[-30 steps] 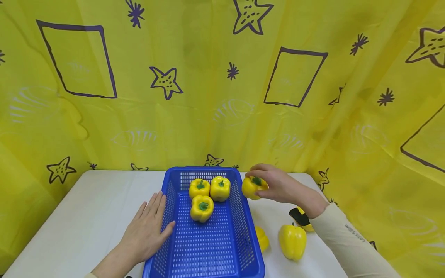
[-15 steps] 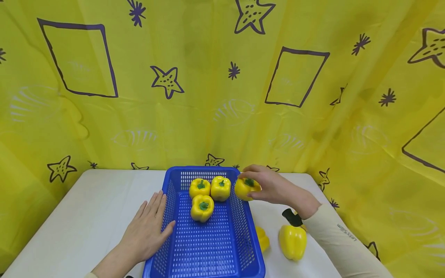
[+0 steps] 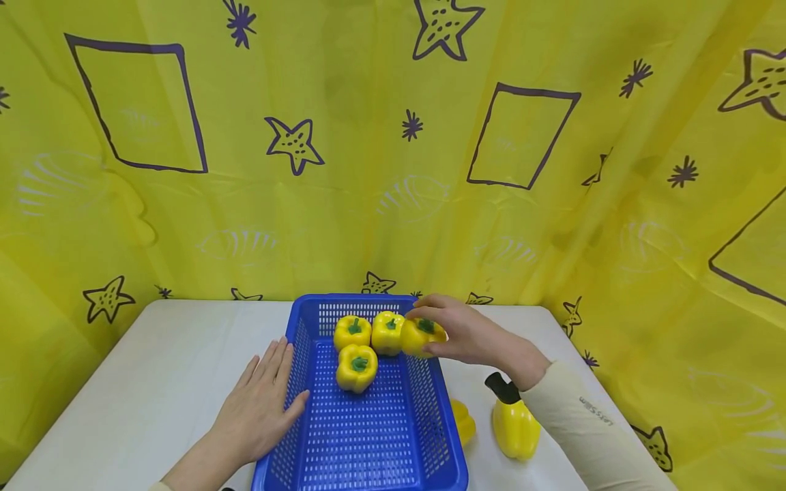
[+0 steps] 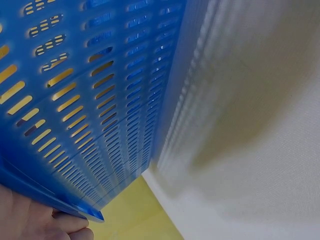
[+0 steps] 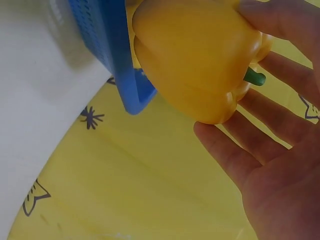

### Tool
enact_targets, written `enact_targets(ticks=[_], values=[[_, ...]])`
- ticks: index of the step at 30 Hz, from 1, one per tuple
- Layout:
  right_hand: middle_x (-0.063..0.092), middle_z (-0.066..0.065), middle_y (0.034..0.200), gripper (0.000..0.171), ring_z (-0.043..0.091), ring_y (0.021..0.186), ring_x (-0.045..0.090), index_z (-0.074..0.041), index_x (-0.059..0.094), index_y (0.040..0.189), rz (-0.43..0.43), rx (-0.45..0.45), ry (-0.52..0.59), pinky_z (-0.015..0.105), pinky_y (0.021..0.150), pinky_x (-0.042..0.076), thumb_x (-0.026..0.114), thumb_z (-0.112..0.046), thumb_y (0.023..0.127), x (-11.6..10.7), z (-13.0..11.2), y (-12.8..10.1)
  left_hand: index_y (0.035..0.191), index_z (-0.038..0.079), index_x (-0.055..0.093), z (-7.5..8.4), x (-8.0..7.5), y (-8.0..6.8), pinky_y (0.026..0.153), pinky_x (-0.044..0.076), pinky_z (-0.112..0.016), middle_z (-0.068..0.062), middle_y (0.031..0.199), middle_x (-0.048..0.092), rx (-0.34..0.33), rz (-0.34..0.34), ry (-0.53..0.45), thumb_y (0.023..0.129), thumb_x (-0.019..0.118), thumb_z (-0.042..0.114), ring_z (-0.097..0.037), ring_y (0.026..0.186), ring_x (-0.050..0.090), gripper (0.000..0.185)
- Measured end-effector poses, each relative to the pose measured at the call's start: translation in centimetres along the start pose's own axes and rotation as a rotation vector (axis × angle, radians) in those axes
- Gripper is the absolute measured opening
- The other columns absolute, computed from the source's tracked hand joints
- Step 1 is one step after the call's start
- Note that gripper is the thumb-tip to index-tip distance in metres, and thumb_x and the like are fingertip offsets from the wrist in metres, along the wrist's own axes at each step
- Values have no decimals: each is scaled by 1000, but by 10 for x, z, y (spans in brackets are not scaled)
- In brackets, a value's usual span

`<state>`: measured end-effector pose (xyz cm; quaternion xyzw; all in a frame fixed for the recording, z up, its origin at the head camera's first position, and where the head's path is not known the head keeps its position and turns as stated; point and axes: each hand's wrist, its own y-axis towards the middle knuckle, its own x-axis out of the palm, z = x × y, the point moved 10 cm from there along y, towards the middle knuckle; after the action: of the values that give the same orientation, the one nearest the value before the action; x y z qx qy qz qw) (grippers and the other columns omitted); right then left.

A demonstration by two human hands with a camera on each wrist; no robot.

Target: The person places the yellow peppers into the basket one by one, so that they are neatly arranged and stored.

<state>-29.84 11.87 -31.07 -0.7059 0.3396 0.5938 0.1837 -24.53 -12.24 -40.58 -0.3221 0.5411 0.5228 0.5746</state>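
A person's right hand grasps a glossy yellow bell pepper with a green stem over the upper right edge of a blue perforated plastic basket, lower center of the frame. The left hand, gripping nothing, lies with straight fingers along the basket's left rim, thumb crossing over it.

Three more yellow bell peppers, at left, right and front, sit stem up inside toward the far end. The step appears to be loading: bringing the held pepper in over the wall. The next move seems to call for clearing the rim, lowering it beside its neighbors and letting go; the bare near half of the basket offers more room.

At lower right, a ribbed yellow bell pepper rests on the white surface, its top partly covered by a black object too obscured to identify. Another yellow pepper is half hidden behind the basket's right wall. Whether the held pepper touches the one behind it cannot be told. The basket's near end is cut off at the bottom of the frame; the right wrist view crops the held pepper's upper edge.
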Motion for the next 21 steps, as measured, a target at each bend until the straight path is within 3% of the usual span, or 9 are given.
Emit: enact_targets(ticks=[21], values=[[57,11,135,47,26,119,58,-12,64,130,-67,2,26,41,100,53,76,-19,85,32,-9,12,153,-5,27,-1,2,0,121,20,-61,-24,161,25,-6,-19,3,98,51,46,-42,150,22,79]])
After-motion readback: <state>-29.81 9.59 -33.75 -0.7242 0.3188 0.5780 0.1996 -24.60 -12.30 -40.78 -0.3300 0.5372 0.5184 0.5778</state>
